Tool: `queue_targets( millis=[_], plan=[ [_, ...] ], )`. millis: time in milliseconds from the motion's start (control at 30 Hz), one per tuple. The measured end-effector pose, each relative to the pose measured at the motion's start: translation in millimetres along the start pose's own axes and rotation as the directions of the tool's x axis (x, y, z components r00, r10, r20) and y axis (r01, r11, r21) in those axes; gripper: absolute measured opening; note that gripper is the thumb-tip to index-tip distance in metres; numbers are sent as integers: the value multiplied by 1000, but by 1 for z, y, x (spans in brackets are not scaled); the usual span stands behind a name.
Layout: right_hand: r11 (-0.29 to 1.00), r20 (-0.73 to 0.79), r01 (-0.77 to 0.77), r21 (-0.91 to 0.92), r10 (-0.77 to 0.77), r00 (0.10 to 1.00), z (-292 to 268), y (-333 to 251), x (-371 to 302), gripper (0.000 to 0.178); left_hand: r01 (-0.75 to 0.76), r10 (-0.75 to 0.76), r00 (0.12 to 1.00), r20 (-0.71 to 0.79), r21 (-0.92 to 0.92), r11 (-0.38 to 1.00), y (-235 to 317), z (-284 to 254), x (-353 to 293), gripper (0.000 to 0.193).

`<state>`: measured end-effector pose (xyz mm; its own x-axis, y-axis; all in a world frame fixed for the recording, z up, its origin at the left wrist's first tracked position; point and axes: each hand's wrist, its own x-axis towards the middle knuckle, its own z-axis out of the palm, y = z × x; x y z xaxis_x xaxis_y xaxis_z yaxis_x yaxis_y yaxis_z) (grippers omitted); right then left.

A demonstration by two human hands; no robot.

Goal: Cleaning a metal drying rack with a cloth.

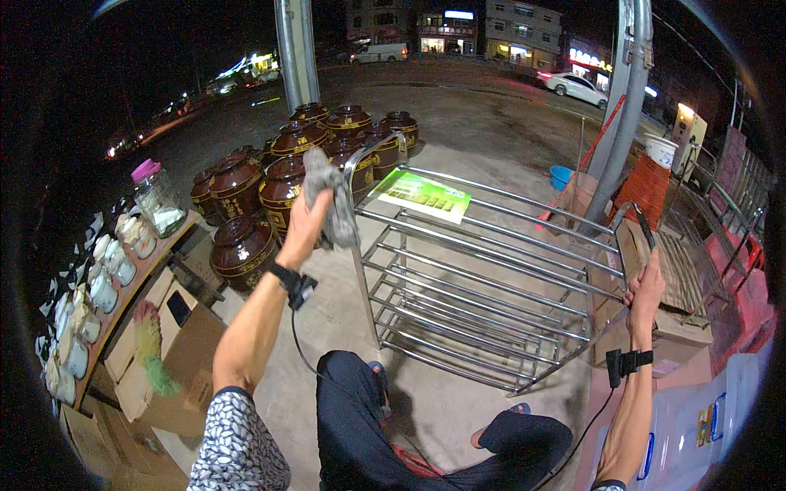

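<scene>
A shiny metal-tube rack [491, 255] with several tiers of bars stands in front of me on the concrete floor. My left hand [309, 221] is closed around a grey cloth [329, 184] at the rack's upper left corner. The cloth lies against the curved end of the frame, and part of my grip is hidden behind it. My right hand [647, 286] is closed on the rack's right side tube. A green printed card [426, 195] rests on the top bars near the left end.
Several brown glazed jars [237, 184] crowd the floor behind and left of the rack. A shelf of white-filled jars [102, 290] and a cardboard box [184, 368] stand at left. Metal posts [297, 57], a blue basin [561, 177], boxes and clear plastic bins [684, 425] are around.
</scene>
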<state>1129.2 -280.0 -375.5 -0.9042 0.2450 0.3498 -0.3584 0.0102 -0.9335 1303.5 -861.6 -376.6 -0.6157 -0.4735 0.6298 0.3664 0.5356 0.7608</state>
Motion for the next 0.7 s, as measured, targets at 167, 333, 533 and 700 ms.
queue_targets(
  millis=[167, 333, 533, 700],
  plan=[
    [999, 21, 28, 37, -29, 999, 3, 0, -3, 48, -195, 200, 978, 53, 557, 807, 18, 20, 87, 56],
    [1000, -7, -3, 11, 3, 1000, 3, -3, -5, 48, -46, -78, 985, 155, 667, 744, 47, 29, 95, 53],
    [999, 15, 10, 31, -10, 1000, 1, 3, -3, 50, -214, -210, 937, 278, 935, 284, 80, 63, 126, 36],
    [999, 23, -6, 54, 5, 1000, 14, -2, -3, 51, -393, 29, 919, 394, 919, -30, 40, 109, 155, 27]
  ],
)
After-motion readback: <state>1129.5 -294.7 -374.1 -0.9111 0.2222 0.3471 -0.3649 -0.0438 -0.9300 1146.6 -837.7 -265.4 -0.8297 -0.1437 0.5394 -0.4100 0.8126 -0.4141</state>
